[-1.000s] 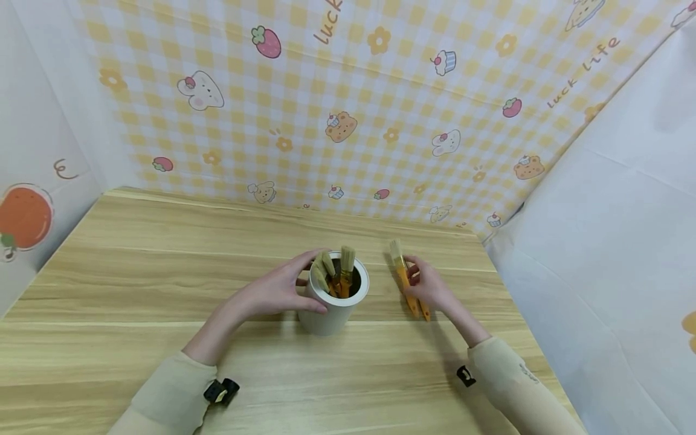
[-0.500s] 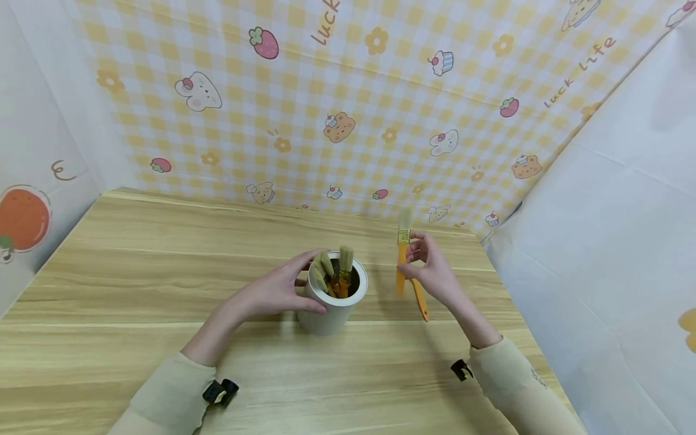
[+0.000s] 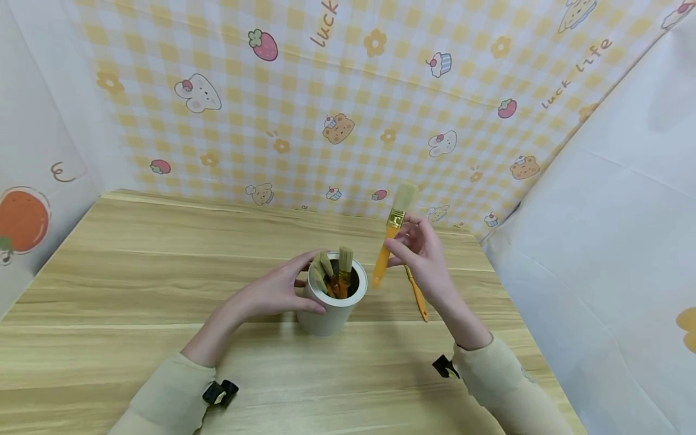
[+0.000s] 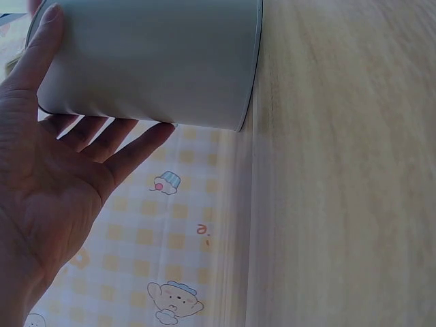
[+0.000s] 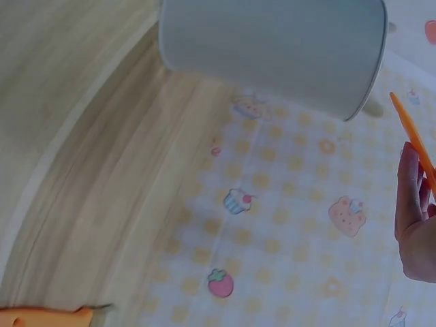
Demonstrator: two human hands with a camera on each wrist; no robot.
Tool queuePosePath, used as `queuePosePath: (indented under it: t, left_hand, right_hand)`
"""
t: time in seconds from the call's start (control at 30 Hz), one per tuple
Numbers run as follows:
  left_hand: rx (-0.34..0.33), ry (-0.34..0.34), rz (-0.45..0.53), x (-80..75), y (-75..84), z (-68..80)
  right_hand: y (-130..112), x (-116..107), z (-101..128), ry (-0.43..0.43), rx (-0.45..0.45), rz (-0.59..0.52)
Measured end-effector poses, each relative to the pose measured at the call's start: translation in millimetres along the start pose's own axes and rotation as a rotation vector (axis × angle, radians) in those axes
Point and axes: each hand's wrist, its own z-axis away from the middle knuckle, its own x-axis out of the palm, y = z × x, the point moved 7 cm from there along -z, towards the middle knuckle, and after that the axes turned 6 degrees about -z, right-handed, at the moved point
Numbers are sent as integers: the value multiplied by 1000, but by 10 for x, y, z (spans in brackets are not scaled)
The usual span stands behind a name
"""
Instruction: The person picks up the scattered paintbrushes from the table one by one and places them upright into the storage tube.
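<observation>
A makeshift tabletop booth, more a staged craft corner than a lived-in room: beyond the person's hands, a yellow gingham backdrop [image 3: 348, 115] printed with strawberries, bears, rabbits and cupcakes hangs in creased folds. To the right of the right hand [image 3: 421, 260] a plain white sheet [image 3: 609, 241] closes the side; left of the left hand [image 3: 272, 293], a white panel [image 3: 32, 181] carries an orange print. A light wood-grain table [image 3: 136, 272] lies beneath both.
</observation>
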Motion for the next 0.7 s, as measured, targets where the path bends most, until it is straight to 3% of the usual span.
queuePosePath:
  t: [0.1, 0.27, 0.7]
  left_hand:
    - [-3, 0, -4, 3, -13, 5]
    - [4, -1, -5, 11, -5, 6]
    - [5, 8, -15, -6, -16, -5]
  right_hand:
    - [-46, 117, -15, -13, -34, -48]
    - [-48, 266, -28, -42, -78, -36]
    - [92, 432, 32, -89, -181, 223]
